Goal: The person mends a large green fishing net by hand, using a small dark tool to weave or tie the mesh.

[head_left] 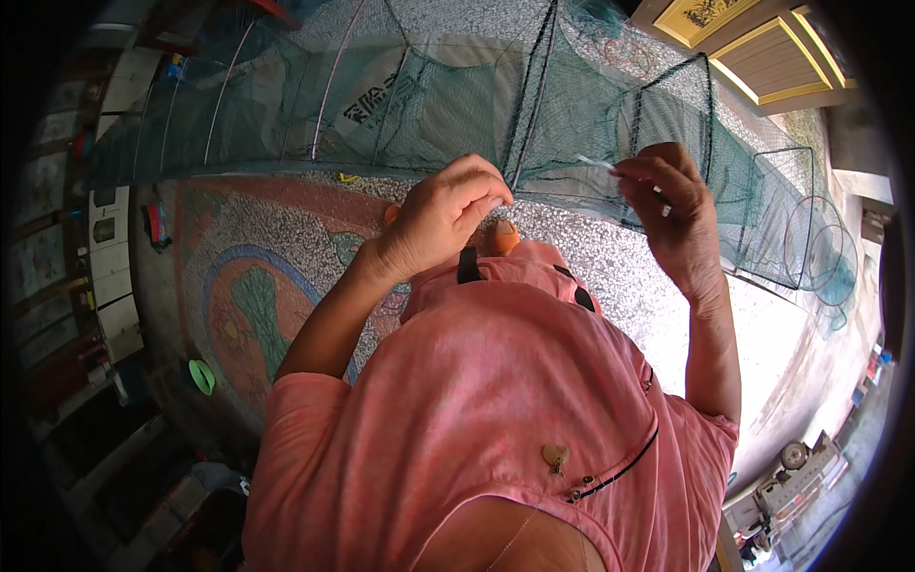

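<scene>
A long green mesh net trap (457, 105) stretches across in front of me, its mesh drawn over several thin frames. My left hand (448, 210) is closed in a pinch at the net's near edge, by the lower end of a dark frame bar (534, 91). To the right, my right hand (670, 205) is raised over the mesh. Between its thumb and fingers is a slim whitish stick-like tool (597, 164) pointing left toward the net. Whether a thread runs from it is too fine to tell.
Beneath lies a speckled floor (610, 257) with a coloured pattern (253, 305) at left. A small green dish-like object (201, 377) lies at left. Framed yellow-edged panels (777, 62) stand at far right, and a wheeled object (793, 458) at lower right.
</scene>
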### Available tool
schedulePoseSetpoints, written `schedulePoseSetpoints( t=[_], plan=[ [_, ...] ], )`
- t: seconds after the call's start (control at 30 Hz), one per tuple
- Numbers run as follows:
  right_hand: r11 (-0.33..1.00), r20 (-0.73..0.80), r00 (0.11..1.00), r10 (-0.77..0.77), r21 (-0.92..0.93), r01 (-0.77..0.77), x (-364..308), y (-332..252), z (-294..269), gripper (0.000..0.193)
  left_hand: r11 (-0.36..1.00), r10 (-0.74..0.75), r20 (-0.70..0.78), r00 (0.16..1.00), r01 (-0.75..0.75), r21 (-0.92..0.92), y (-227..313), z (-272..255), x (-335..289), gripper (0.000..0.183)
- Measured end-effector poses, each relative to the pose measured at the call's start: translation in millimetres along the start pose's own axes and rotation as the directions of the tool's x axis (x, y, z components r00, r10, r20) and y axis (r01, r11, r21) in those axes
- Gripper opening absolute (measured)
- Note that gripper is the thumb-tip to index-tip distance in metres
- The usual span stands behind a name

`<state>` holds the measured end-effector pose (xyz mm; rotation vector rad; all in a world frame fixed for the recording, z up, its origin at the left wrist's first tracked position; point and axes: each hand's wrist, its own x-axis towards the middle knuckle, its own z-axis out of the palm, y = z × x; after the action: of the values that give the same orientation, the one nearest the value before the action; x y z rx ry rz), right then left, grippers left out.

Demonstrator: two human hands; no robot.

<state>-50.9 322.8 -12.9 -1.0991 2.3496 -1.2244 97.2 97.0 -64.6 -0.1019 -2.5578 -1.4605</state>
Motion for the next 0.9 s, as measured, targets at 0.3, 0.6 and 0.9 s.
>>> schedulePoseSetpoints(
  t=[0.3,0.6,0.9],
  plan=[
    [0.906,0.029,0.991,-0.134,-0.402,0.135,4.8,1.6,42.9,0.011,0.996,0.028,-0.073,0.997,-0.021,0.087,-3.3,3.3,-9.8,0.011],
    [0.99,-0.041,0.997,-0.066,-0.129,0.06,5.4,27.3,78.1,0.013,0.964,-0.222,-0.107,0.969,0.201,-0.176,-21.1,23.2,-17.1,0.007],
    [0.98,-0.111,0.974,-0.197,-0.033,0.195,20.0,5.7,113.8,0.017,0.994,-0.1,-0.226,0.969,0.105,0.009,-26.6,34.2,-30.6,0.006]
  ],
)
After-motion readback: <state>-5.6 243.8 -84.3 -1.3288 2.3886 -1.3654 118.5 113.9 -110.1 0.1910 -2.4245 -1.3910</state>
